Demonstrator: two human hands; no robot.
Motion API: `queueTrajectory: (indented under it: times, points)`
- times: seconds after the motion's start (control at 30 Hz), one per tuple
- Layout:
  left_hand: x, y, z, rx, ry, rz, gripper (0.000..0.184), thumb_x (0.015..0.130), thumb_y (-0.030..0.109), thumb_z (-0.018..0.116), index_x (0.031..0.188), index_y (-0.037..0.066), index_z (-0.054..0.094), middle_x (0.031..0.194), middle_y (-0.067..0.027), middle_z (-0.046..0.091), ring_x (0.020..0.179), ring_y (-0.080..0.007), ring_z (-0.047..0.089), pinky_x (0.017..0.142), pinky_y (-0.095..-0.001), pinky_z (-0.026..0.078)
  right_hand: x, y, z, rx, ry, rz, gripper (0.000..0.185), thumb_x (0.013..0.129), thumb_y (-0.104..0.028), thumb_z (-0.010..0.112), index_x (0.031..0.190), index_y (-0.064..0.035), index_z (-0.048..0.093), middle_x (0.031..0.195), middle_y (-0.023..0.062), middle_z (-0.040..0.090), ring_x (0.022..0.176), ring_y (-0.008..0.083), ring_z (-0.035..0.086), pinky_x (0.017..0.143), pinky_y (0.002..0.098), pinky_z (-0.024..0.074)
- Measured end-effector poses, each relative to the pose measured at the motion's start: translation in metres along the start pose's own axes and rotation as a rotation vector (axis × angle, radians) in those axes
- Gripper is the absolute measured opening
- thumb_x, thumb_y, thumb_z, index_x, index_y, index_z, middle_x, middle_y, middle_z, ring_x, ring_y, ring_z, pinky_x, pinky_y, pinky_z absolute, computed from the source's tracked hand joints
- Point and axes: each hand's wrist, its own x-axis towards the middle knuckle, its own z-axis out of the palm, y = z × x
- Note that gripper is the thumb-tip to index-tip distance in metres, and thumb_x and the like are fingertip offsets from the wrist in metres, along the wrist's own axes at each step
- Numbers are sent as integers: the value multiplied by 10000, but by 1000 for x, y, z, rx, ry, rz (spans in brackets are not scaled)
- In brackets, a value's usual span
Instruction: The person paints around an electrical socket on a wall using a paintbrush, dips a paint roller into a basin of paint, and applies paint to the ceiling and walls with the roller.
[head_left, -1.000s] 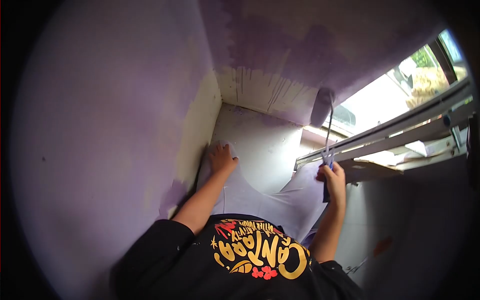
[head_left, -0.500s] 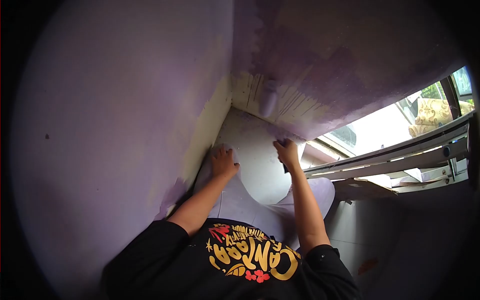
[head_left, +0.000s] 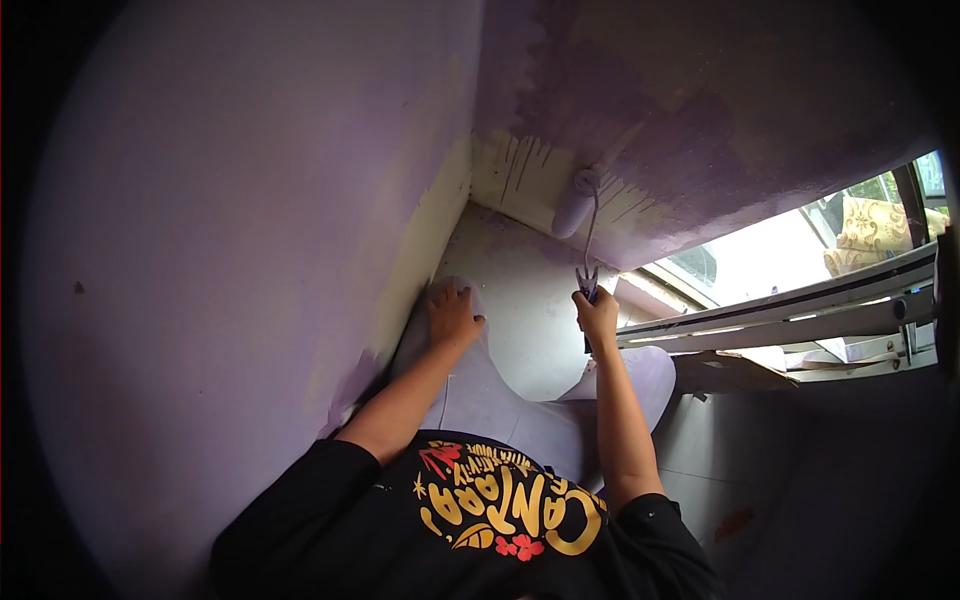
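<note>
My right hand (head_left: 598, 318) is wrapped round the dark handle of a paint roller (head_left: 573, 205). The roller's purple sleeve lies against the lower part of the far wall (head_left: 620, 120), over dark drip marks between a purple patch and a paler strip. A thin metal rod joins sleeve and handle. My left hand (head_left: 453, 316) rests on my bent left knee, fingers spread, holding nothing, close to the side wall (head_left: 250, 220).
At the right, a window (head_left: 770, 255) lets in bright light above long pale slats (head_left: 790, 325). A brown board (head_left: 735, 372) lies under them. Patterned yellow cloth (head_left: 875, 225) shows outside. Pale floor (head_left: 530, 310) lies between my knees.
The roller and my right hand moved left across the far wall, then a little back to the right. The view has swung right. My left hand stays on the knee.
</note>
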Motion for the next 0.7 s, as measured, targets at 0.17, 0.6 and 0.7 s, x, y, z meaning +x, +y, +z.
queueTrajectory:
  times: [0.17,0.6,0.7]
  points:
    - [4,-2,6,16,45,-12,679,817,406,700,1388,109,482,1443,-159,406,1380,-306,371,1104,-581,307,20,-12,69,-1,-19,-183,290,811,-261,706,781,12,616,539,99,578,463,202,594,470,366,461]
    - [2,-3,2,42,19,14,668,816,421,699,1369,109,492,1429,-147,426,1352,-301,392,1071,-574,332,27,26,46,-119,56,-210,289,799,-230,719,844,41,627,611,139,624,514,214,601,518,364,476]
    - [1,-1,1,15,6,-11,664,823,419,693,1374,110,488,1432,-145,426,1355,-301,390,1070,-576,329,11,57,12,-120,168,-53,292,787,-227,707,791,44,599,605,151,597,517,244,582,542,377,467]
